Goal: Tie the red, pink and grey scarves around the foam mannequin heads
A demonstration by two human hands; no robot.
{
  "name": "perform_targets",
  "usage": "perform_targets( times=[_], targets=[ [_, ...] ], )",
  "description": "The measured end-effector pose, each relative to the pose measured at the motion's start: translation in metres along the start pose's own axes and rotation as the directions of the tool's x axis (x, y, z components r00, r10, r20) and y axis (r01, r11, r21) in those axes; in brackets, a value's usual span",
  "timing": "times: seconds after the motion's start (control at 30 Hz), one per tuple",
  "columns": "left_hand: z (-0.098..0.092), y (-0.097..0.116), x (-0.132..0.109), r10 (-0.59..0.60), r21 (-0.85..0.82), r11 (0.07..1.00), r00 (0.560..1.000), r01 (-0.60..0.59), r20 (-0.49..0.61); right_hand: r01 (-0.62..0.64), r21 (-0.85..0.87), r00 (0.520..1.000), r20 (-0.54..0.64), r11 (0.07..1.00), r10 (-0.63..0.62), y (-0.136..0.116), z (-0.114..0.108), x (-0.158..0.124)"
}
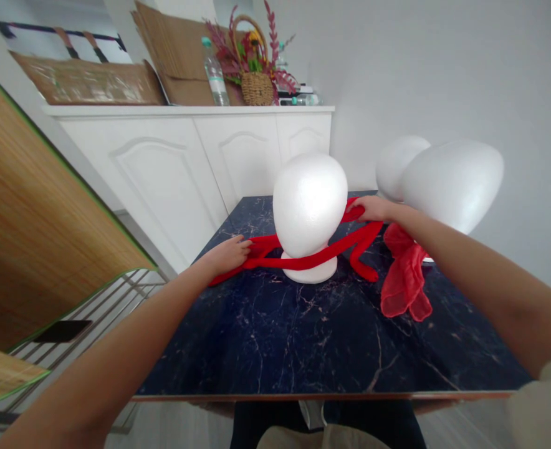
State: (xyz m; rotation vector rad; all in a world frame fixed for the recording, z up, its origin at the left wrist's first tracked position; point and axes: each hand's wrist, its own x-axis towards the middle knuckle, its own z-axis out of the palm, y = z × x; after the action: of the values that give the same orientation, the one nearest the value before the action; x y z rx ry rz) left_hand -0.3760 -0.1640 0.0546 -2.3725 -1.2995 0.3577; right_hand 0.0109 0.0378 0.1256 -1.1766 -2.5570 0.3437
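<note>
Got red scarf (306,260) strung left to right between left hand (231,254) and right hand (373,207), low around white head form (310,202). Runs one length across near side of neck, just above round base (310,274); runs another out of sight behind the head, showing on both left and right of it. Can't see the stretch at the back. Can't confirm whether near length touches the neck.

At left hand: have lengths meeting right at the fingertips, fanning out rightward to the head form. Also have a short tail coming out under that hand, toward left and near, over dark marbled table (280,337).

At right hand: have far length ending in the fingers, just right of the head form. Have near length passing below the hand, then folding back down to a loose end on the table.

Grip, left: closed, clamped on scarf where lengths gather. Grip, right: closed, clamped on far length, bent over it from the right. Can't make out right thumb clearly.

Further right: see sheer red cloth (401,277) bunched on table by right forearm, apart from scarf's loose end, plus two more white head forms (453,181) beyond the forearm. Far side: see white cabinet (154,162) carrying wicker basket (257,89) and bottle (216,75).
</note>
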Motion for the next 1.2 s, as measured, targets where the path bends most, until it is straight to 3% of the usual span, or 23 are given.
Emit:
perform_targets(
  times=[0.1, 0.2, 0.33, 0.4, 0.5, 0.57, 0.6, 0.67, 0.73, 0.8, 0.87, 0.93, 1.0, 1.07, 1.2],
  targets=[
    [0.004, -0.012, -0.01, -0.032, -0.016, 0.999, 0.999, 0.032, 0.022, 0.181, -0.398, 0.982, 0.122, 0.899, -0.144, 0.007, -0.023, -0.006],
    [0.006, -0.02, -0.022, -0.068, -0.033, 0.997, 0.997, 0.069, 0.039, 0.253, -0.523, 0.967, 0.168, 0.814, -0.193, 0.012, -0.038, -0.011],
    [0.009, -0.026, -0.036, -0.149, -0.045, 0.987, 0.986, 0.152, 0.069, 0.376, -0.719, 0.924, 0.242, 0.584, -0.297, 0.021, -0.051, -0.015],
    [0.009, -0.026, -0.04, -0.193, -0.061, 0.978, 0.978, 0.198, 0.076, 0.317, -0.731, 0.941, 0.165, 0.605, -0.295, 0.023, -0.055, -0.016],
    [0.005, -0.018, -0.039, -0.259, -0.094, 0.96, 0.963, 0.265, 0.07, 0.093, -0.55, 0.98, -0.098, 0.83, -0.175, 0.019, -0.058, -0.015],
    [0.0, -0.008, -0.032, -0.396, -0.159, 0.904, 0.917, 0.397, 0.041, -0.055, -0.233, 0.973, -0.232, 0.971, -0.001, 0.011, -0.057, -0.016],
    [-0.004, -0.001, -0.027, -0.481, -0.205, 0.855, 0.876, 0.475, 0.023, -0.114, -0.038, 0.963, -0.249, 0.993, 0.101, 0.005, -0.055, -0.016],
    [-0.01, 0.016, -0.014, -0.628, -0.3, 0.743, 0.778, 0.598, -0.006, -0.195, 0.277, 0.946, -0.202, 0.941, 0.255, -0.005, -0.048, -0.019],
    [-0.017, 0.036, 0.002, -0.674, -0.456, 0.667, 0.738, 0.589, -0.033, -0.237, 0.432, 0.937, -0.133, 0.87, 0.322, -0.012, -0.039, -0.022],
    [-0.024, 0.059, 0.017, -0.682, -0.695, 0.547, 0.73, 0.466, -0.047, -0.261, 0.494, 0.937, -0.077, 0.83, 0.34, -0.016, -0.027, -0.025],
    [-0.03, 0.081, 0.032, -0.67, -0.894, 0.343, 0.742, 0.287, -0.019, -0.291, 0.563, 0.935, -0.006, 0.774, 0.355, -0.018, -0.016, -0.03],
    [-0.034, 0.101, 0.048, -0.64, -0.977, 0.156, 0.768, 0.144, 0.012, -0.315, 0.628, 0.932, 0.064, 0.712, 0.356, -0.019, -0.006, -0.037],
    [-0.035, 0.117, 0.066, -0.629, -0.999, 0.038, 0.778, 0.033, 0.002, -0.326, 0.689, 0.931, 0.115, 0.647, 0.347, -0.021, 0.001, -0.045],
    [-0.033, 0.127, 0.085, -0.669, -0.999, 0.001, 0.742, -0.044, -0.033, -0.326, 0.746, 0.931, 0.147, 0.581, 0.333, -0.025, 0.006, -0.054],
    [-0.026, 0.137, 0.121, -0.772, -0.997, 0.069, 0.63, -0.044, -0.082, -0.309, 0.822, 0.935, 0.171, 0.479, 0.31, -0.034, 0.023, -0.076]
  ],
)
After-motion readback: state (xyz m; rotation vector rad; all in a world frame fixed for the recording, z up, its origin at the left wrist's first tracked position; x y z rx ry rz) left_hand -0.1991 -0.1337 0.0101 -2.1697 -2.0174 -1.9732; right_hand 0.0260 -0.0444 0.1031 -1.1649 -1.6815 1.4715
